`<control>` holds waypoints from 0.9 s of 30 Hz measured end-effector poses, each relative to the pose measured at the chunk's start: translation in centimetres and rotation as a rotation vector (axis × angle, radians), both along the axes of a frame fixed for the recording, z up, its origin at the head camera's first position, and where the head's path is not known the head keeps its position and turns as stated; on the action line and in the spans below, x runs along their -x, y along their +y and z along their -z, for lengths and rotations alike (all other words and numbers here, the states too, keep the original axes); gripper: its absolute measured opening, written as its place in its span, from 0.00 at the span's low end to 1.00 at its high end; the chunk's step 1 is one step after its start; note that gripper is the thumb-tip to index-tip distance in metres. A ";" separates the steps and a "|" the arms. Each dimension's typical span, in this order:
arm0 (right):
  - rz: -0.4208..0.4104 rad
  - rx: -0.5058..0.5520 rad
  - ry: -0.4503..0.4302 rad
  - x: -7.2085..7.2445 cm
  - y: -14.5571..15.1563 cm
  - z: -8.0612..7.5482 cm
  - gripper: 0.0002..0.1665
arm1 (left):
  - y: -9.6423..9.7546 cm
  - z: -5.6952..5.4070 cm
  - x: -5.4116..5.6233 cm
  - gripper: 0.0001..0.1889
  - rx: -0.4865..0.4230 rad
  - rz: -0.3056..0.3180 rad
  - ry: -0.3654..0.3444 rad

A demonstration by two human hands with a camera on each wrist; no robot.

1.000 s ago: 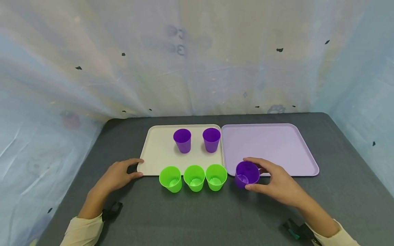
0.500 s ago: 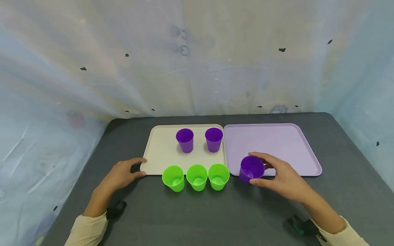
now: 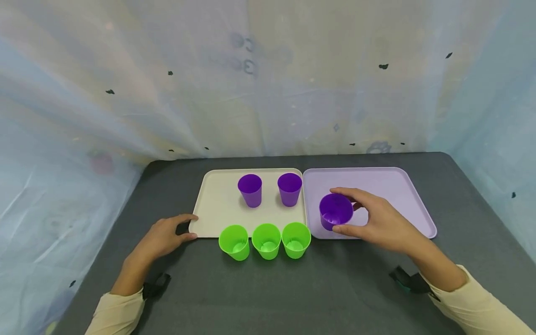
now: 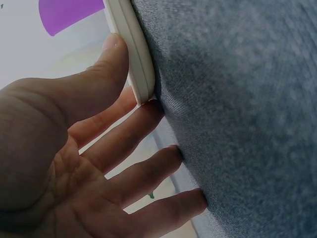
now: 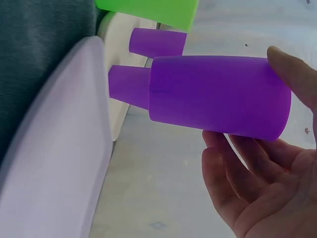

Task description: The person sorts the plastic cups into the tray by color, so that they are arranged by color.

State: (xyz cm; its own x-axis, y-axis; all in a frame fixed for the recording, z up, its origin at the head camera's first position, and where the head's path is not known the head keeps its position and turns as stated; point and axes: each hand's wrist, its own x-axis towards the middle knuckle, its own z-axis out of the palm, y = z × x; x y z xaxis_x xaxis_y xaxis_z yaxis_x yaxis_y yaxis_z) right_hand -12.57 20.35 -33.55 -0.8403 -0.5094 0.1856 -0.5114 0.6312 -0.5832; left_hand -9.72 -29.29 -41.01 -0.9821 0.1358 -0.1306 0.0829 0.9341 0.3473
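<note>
In the head view my right hand (image 3: 374, 221) grips a purple cup (image 3: 336, 211), thumb on its near side and fingers on its far side. The cup is held over the left part of the lilac tray (image 3: 402, 204); the right wrist view shows its base clear of the tray. My left hand (image 3: 163, 237) is at the near left corner of the cream tray (image 3: 217, 204). In the left wrist view its thumb (image 4: 113, 54) touches the tray rim, and its other fingers are spread, tips down at the dark cloth. Two purple cups (image 3: 252, 195) (image 3: 290, 193) stand upright on the cream tray.
Three green cups (image 3: 235, 244) (image 3: 267, 243) (image 3: 295, 242) stand in a row along the cream tray's near edge. Both trays lie side by side on a dark cloth-covered table (image 3: 268, 298). A pale sheet (image 3: 268, 83) hangs behind and at the sides.
My right hand has lifted the purple cup from in front of the lilac tray, moving it away from me and over the tray. My left hand stays at the cream tray's corner.
</note>
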 end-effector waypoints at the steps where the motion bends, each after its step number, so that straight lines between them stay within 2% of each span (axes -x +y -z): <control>1: -0.003 -0.005 -0.003 0.1 -0.1 -0.2 0.44 | 0.0 -0.1 0.0 0.27 0.001 0.001 0.001; 10: -0.030 -0.025 0.017 1.1 -1.8 -2.3 0.44 | 0.1 -0.2 0.0 0.27 -0.001 0.008 -0.010; 19: -0.066 -0.084 -0.029 2.3 -3.8 -4.6 0.42 | 0.1 -0.2 0.1 0.27 -0.006 0.005 0.003; 27: -0.118 -0.046 -0.059 3.5 -5.1 -5.8 0.45 | 0.0 -0.2 -0.1 0.27 -0.002 0.012 0.012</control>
